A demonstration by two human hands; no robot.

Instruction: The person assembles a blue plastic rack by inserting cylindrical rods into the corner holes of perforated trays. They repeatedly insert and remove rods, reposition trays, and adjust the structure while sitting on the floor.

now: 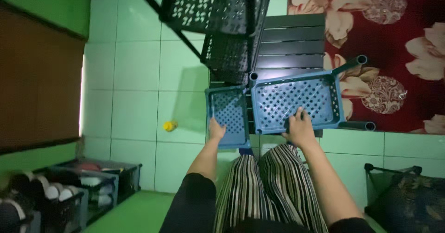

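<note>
We steady the blue perforated shelf frame (296, 104), left hand (216, 131) gripping its side panel (228, 114), right hand (300, 127) spread open on the tray beside it.

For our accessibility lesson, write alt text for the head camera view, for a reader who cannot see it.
Seen from above, a person's left hand grips a small blue perforated plastic shelf while the right hand rests on a larger blue shelf. Black shelves stand beyond on pale green floor tiles, beside a red floral rug; striped trousers show below.
</note>
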